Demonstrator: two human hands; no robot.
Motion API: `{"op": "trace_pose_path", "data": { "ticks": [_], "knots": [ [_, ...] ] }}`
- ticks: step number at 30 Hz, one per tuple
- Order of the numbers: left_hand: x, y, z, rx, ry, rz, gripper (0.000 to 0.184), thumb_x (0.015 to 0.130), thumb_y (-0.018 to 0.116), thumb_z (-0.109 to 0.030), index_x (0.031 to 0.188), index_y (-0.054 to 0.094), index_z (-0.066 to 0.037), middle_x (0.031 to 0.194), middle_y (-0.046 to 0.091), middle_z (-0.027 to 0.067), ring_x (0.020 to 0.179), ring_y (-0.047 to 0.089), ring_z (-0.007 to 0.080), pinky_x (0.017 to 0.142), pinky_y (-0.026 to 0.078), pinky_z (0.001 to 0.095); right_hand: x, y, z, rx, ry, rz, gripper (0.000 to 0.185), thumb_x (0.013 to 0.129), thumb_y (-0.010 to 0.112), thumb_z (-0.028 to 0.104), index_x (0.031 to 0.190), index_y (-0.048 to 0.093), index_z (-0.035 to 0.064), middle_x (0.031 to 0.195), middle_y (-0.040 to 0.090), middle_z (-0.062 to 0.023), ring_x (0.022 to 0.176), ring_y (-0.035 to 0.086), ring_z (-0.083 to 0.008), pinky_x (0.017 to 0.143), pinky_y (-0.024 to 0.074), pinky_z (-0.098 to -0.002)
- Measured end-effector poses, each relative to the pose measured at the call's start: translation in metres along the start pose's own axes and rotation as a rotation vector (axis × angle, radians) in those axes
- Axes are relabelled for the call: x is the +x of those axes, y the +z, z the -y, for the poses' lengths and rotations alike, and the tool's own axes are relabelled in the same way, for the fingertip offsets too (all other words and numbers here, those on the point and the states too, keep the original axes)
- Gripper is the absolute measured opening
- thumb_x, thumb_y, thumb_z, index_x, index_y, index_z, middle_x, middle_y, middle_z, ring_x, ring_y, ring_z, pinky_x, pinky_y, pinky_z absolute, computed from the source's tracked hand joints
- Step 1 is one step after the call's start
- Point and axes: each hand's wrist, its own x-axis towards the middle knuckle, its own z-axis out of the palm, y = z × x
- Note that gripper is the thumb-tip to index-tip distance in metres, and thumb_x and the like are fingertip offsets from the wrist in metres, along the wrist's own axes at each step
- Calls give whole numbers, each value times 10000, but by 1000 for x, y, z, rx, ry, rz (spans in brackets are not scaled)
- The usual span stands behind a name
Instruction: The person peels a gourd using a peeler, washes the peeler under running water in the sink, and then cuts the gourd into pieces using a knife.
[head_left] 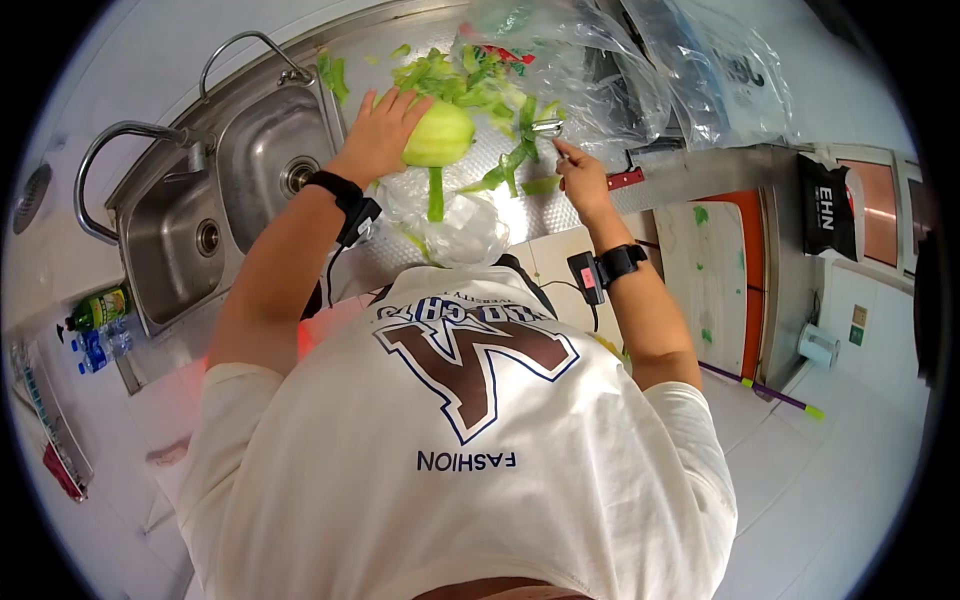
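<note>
My left hand [382, 132] presses on a large, pale green gourd [440, 134], its fingers spread over the side and top. The gourd looks mostly peeled, and I cannot tell its exact kind. A strip of green peel [435, 195] hangs below it. My right hand [582, 180] is closed around the handle of a peeler [547, 128], whose metal head is to the right of the gourd, apart from it. Long green peelings [512, 165] lie between the gourd and my right hand. A crumpled clear plastic bag [465, 228] lies on the counter in front of the gourd.
A heap of peelings [465, 85] lies behind the gourd. Clear plastic bags [590, 65] spread over the back right. A red-handled knife [625, 178] rests near the counter edge, right of my right hand. A double steel sink [232, 130] with taps is at the left.
</note>
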Motion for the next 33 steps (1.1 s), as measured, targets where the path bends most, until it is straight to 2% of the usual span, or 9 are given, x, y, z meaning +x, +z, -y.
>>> {"op": "trace_pose_path", "data": {
  "ticks": [7,10,17,21,22,23,25,26,33],
  "knots": [
    [26,-15,-8,-366,-220,254,1064,551,882,-373,1431,370,-65,1307,532,180,1232,504,353,1026,412,455,-46,-2,-2,61,45,41,478,877,573,19,1351,567,86,809,605,-11,582,506,-77,520,404,-216],
    [42,58,9,-1048,-217,301,1053,576,868,-454,1376,400,45,1283,556,257,1199,544,360,1026,432,380,-63,-6,12,238,19,-26,472,896,580,29,1366,533,46,825,618,-19,565,515,-75,496,397,-215],
    [23,4,-37,-535,-364,212,1153,594,832,-549,1455,311,12,1373,446,274,1284,443,396,1064,386,427,-57,-10,10,273,14,27,293,879,579,41,1161,613,-29,814,619,-32,588,548,-104,541,437,-239],
    [17,1,-50,-548,-337,-126,991,703,784,-527,1432,373,3,1337,472,255,1251,446,394,1070,368,451,-41,-17,21,426,15,258,284,938,547,46,1219,546,9,850,613,-14,605,541,-73,495,398,-201],
    [18,-30,-62,-601,-378,-116,769,837,723,-395,1412,410,7,1318,524,194,1208,490,346,1046,389,412,-38,-17,26,488,4,323,272,944,546,52,1213,545,10,852,612,-14,602,540,-71,492,396,-198],
    [24,-41,-69,-582,-400,-117,769,837,723,-395,1412,410,7,1318,524,194,1208,490,346,1046,389,412,-36,-17,30,552,-2,390,261,951,545,58,1207,544,10,854,611,-14,600,538,-69,489,394,-195],
    [35,-60,-81,-1624,-392,-90,599,928,641,-334,1393,444,-12,1279,559,140,1146,547,266,1023,420,368,-30,-17,46,545,-2,466,246,955,547,60,1196,546,13,852,611,-16,597,534,-67,487,390,-191],
    [40,-73,-91,-1798,-413,-67,475,982,574,-276,1376,471,-33,1192,598,80,1025,595,173,964,463,310,-25,-15,49,540,-7,515,247,955,549,58,1198,547,17,850,612,-15,598,533,-64,486,384,-188],
    [59,-68,-99,-1650,-618,89,386,914,669,-289,1161,645,6,919,654,65,822,591,114,730,477,259,7,-27,46,513,-48,560,290,943,579,64,1230,558,33,834,596,9,588,468,-46,492,342,-187]
  ]
}}
